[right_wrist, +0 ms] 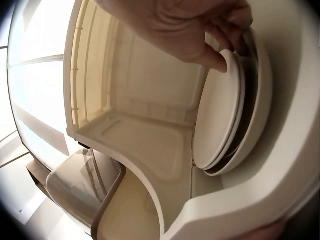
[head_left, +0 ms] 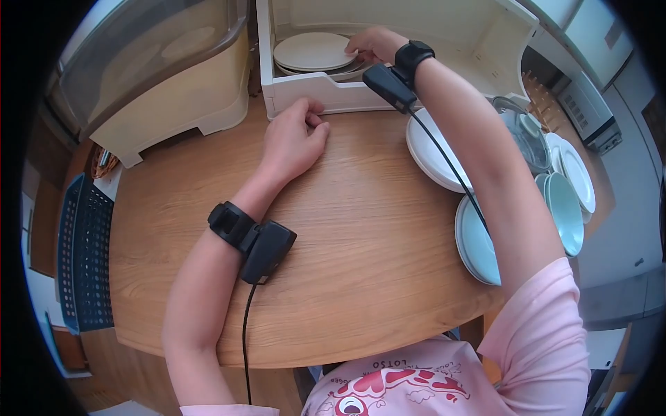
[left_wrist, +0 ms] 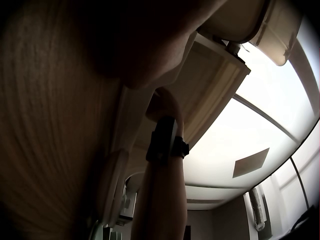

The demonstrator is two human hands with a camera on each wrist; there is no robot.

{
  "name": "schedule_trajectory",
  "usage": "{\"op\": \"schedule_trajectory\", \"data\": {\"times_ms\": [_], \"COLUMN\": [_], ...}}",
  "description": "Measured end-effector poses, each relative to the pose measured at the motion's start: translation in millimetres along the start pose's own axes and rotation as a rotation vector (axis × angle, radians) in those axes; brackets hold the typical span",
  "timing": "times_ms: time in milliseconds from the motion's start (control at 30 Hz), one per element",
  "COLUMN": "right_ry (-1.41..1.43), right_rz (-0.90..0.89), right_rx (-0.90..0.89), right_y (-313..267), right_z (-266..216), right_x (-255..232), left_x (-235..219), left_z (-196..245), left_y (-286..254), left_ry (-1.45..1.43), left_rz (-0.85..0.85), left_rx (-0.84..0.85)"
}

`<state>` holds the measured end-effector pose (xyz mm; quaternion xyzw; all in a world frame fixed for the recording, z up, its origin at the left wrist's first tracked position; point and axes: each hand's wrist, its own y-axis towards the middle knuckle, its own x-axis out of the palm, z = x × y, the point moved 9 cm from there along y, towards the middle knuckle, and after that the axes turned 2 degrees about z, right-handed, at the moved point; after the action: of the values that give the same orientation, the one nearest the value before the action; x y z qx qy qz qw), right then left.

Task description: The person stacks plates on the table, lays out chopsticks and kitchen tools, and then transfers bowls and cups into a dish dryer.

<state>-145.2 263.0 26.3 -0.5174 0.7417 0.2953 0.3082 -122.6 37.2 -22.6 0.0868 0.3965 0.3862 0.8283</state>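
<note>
My right hand reaches into a cream storage box and grips the right rim of a white plate. In the right wrist view, the thumb lies on the upper face of the plate and the fingers go behind its rim. A second plate sits close beneath it, and both rest inside a deeper white dish. My left hand rests at the box's front wall, its fingers loosely bent and holding nothing; in the left wrist view it is dark and close to the camera.
White plates and pale blue dishes stand on the right of the wooden table, with a glass lid and blue bowls behind my right arm. A lidded cream container is at the left, above a dark blue basket.
</note>
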Motion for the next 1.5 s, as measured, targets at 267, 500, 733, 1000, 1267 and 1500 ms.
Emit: {"op": "schedule_trajectory", "data": {"times_ms": [267,500,733,1000,1267,1500], "right_ry": [0.2,0.12,0.631,-0.29,0.686,0.381], "right_rz": [0.085,0.048,0.209,0.229,0.18,-0.085], "right_rx": [0.207,-0.191,0.216,-0.402,0.05,0.116], "right_y": [-1.9,42.5,5.3,-28.5,-112.9,-233.9], "right_z": [5.9,31.1,1.4,-43.3,-33.0,-36.4], "right_x": [4.0,8.9,14.4,-50.3,-115.9,-107.8], "left_x": [-0.5,-0.1,0.2,1.2,1.5,3.2], "left_z": [-0.8,1.4,1.3,-1.3,1.2,-3.5], "left_y": [0.3,0.4,0.2,0.9,0.7,1.7], "left_ry": [-0.011,-0.008,0.001,-0.013,-0.001,-0.022], "left_rz": [-0.002,0.004,-0.005,-0.017,-0.004,-0.015], "left_rx": [-0.013,-0.004,-0.016,-0.03,0.034,0.006]}}
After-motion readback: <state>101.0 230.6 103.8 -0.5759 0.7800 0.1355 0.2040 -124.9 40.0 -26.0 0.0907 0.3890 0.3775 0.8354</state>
